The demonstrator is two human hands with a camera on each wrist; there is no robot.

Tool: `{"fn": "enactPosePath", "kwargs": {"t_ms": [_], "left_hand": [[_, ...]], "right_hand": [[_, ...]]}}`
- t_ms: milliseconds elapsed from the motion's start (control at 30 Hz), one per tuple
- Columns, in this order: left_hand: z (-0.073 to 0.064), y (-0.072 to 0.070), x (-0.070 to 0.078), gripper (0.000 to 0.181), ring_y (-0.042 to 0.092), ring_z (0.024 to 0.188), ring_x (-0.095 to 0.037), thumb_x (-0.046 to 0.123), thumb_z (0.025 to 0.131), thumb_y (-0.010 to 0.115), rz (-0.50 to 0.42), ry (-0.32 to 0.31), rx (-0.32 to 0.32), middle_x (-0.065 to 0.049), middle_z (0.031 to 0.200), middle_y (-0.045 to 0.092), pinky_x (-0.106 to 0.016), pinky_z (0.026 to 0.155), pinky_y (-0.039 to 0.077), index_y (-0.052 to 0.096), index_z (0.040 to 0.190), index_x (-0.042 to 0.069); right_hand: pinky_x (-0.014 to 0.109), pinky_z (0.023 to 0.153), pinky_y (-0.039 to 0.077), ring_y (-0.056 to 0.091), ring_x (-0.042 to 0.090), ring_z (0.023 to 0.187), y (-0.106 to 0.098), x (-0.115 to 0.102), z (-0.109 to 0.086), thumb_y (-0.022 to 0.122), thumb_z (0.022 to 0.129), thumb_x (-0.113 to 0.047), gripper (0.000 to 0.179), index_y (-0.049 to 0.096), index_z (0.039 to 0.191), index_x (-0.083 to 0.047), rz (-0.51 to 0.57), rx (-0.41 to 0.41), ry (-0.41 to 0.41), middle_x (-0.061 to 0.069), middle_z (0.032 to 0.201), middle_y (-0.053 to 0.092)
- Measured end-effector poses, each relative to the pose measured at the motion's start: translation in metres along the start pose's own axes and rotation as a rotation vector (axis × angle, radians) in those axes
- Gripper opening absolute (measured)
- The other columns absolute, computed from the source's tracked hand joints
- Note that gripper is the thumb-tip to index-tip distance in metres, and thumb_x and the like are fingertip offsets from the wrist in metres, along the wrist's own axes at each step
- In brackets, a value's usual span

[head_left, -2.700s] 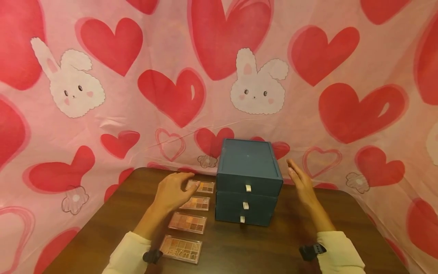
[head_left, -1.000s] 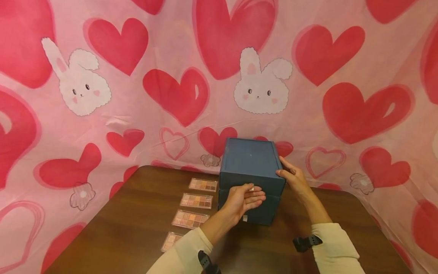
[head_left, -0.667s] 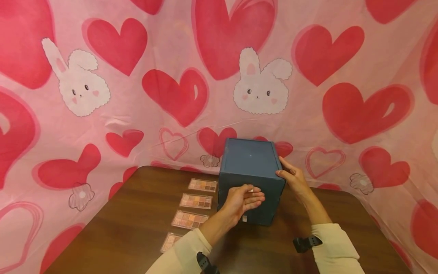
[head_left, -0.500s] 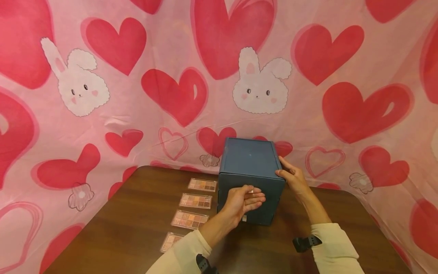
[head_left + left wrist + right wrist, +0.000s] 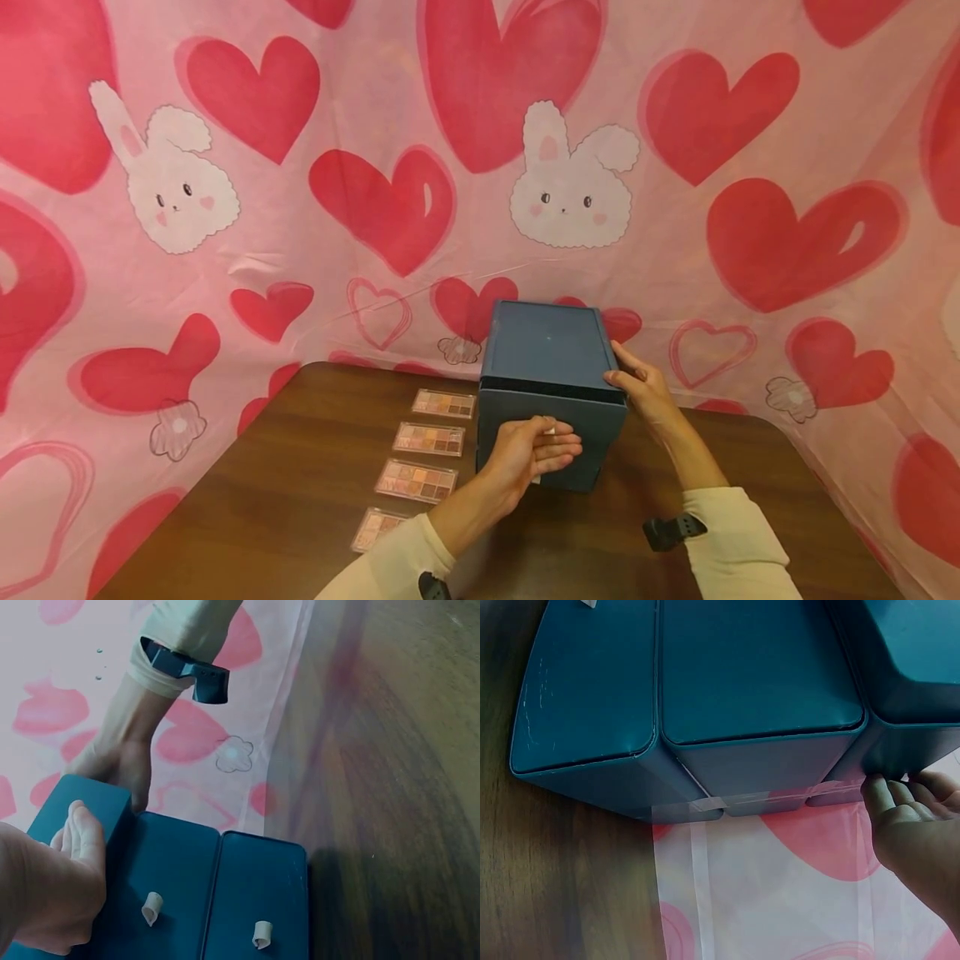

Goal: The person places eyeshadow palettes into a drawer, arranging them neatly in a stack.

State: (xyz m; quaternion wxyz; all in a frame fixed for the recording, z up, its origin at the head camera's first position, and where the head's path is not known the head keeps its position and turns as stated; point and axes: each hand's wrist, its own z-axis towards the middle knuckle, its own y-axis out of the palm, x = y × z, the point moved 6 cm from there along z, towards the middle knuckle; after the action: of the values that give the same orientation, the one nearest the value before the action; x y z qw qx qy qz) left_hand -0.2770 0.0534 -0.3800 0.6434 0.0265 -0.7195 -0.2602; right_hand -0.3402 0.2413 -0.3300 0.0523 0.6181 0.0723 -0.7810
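Note:
A dark blue unit point(image 5: 549, 337) of stacked drawers stands on the table. My left hand point(image 5: 513, 458) is in front of it, thumb and forefinger pinching the pale pull tab point(image 5: 551, 431) of the top drawer point(image 5: 510, 410); the other fingers extend. That drawer juts out slightly, with a dark gap under the top's front edge. In the left wrist view, two lower drawers sit flush, each with a tab point(image 5: 152, 907). My right hand point(image 5: 648, 398) presses the unit's right side near the upper front corner; the right wrist view shows its fingertips point(image 5: 876, 784) against the side wall.
Several clear-lidded eyeshadow palettes point(image 5: 416, 481) lie in a column left of the unit, the nearest partly hidden by my left sleeve point(image 5: 390, 558). The brown wooden table point(image 5: 247, 500) ends at a pink heart-and-rabbit cloth point(image 5: 375, 100) behind.
My left hand has gone from above the palettes to the top drawer's tab and drawn that drawer slightly towards me. My right hand has come from beside the unit onto its side.

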Motion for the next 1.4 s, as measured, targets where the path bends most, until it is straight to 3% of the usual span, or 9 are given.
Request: {"fn": "enactPosePath", "kwargs": {"t_ms": [567,1067,1400], "left_hand": [[-0.018,0.005,-0.009,0.037,0.075,0.081,-0.010,0.023,0.100,0.053,0.008,0.006,-0.022,-0.016,0.101,0.078,-0.027,0.081,0.062,0.068,0.111,-0.009],[-0.034,0.007,-0.011,0.040,0.076,0.083,-0.011,0.026,0.101,0.054,0.005,0.004,-0.042,-0.016,0.102,0.078,-0.028,0.083,0.062,0.068,0.113,-0.009],[-0.041,0.005,-0.016,0.043,0.077,0.084,-0.013,0.026,0.101,0.053,0.056,-0.023,-0.043,-0.018,0.102,0.078,-0.031,0.083,0.062,0.068,0.114,-0.012]], "right_hand": [[0.010,0.090,0.053,0.058,-0.011,0.108,0.001,0.000,0.001,0.049,0.094,0.001,0.075,0.012,0.159,0.005,0.076,0.000,-0.031,0.029,0.167,0.011],[0.012,0.088,0.054,0.057,-0.013,0.107,0.000,0.002,-0.002,0.051,0.097,-0.004,0.074,0.015,0.161,-0.001,0.020,0.005,0.010,0.025,0.168,0.013],[0.010,0.088,0.053,0.056,-0.015,0.107,0.000,0.000,-0.002,0.051,0.096,-0.005,0.074,0.015,0.161,0.001,0.002,0.001,0.005,0.025,0.168,0.013]]}}
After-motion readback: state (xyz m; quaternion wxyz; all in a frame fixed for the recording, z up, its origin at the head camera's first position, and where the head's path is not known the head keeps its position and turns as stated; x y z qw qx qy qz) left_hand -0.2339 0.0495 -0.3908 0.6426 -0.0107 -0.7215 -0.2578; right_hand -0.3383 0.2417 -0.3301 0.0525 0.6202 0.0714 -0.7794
